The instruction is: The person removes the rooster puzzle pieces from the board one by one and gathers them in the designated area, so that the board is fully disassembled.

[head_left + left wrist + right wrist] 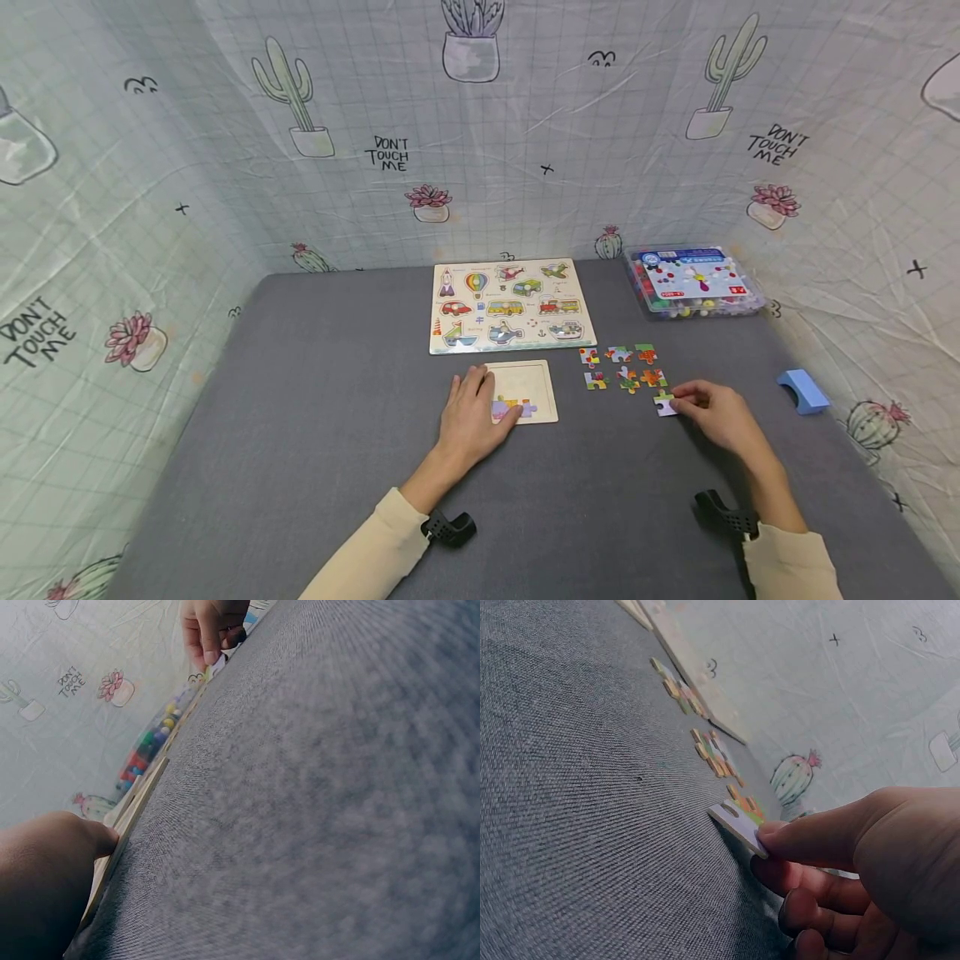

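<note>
My right hand [716, 417] pinches a lilac and green jigsaw piece [739, 826] between thumb and fingertips. In the right wrist view that piece is tilted, with one edge raised off the grey cloth. My left hand [467, 421] lies over the left side of a small wooden puzzle tray [551, 387], fingers extended and thumb at its lower part. Joined jigsaw pieces [529, 409] sit along the tray's bottom edge, partly covered by the thumb. Between the tray and my right hand, several loose jigsaw pieces [627, 381] lie in rows on the table.
Behind the tray lies a larger vehicle puzzle board [480, 329]. A clear plastic box [693, 283] of colourful parts stands at the back right. Toward the right edge is a blue arch block [804, 392]. A printed curtain [495, 150] closes off the back and sides of the table.
</note>
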`<state>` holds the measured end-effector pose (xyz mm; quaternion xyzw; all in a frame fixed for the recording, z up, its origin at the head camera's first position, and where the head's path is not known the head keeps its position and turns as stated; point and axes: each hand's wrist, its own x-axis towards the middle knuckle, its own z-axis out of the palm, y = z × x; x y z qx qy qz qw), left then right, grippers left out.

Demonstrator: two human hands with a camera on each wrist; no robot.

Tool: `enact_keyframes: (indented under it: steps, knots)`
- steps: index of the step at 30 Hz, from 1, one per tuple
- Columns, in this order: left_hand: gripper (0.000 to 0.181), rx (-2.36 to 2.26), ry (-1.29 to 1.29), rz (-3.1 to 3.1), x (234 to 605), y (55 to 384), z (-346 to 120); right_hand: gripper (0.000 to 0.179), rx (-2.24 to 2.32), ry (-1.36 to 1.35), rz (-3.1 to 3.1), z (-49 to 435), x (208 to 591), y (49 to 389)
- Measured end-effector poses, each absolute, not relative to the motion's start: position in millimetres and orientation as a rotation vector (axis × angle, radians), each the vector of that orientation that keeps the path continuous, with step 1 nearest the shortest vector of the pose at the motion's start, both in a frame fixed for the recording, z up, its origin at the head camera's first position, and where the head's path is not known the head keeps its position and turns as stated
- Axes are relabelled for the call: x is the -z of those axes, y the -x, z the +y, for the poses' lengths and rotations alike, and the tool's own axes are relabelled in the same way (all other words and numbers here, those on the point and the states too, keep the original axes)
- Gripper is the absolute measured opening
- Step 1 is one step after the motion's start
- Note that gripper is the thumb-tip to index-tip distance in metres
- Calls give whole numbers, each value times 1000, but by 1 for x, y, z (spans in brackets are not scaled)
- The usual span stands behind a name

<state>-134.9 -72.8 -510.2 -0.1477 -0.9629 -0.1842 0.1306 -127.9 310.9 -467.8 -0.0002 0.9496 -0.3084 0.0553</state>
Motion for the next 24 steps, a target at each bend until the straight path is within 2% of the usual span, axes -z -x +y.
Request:
enact_keyframes:
  steps: [13, 24]
  knots:
    - [70, 524, 434, -2793, 510, 135, -73, 22, 847, 54, 2931, 312, 469, 128]
    - [70, 526, 436, -2790, 510, 135, -74, 23, 842, 35, 2924, 311, 468, 128]
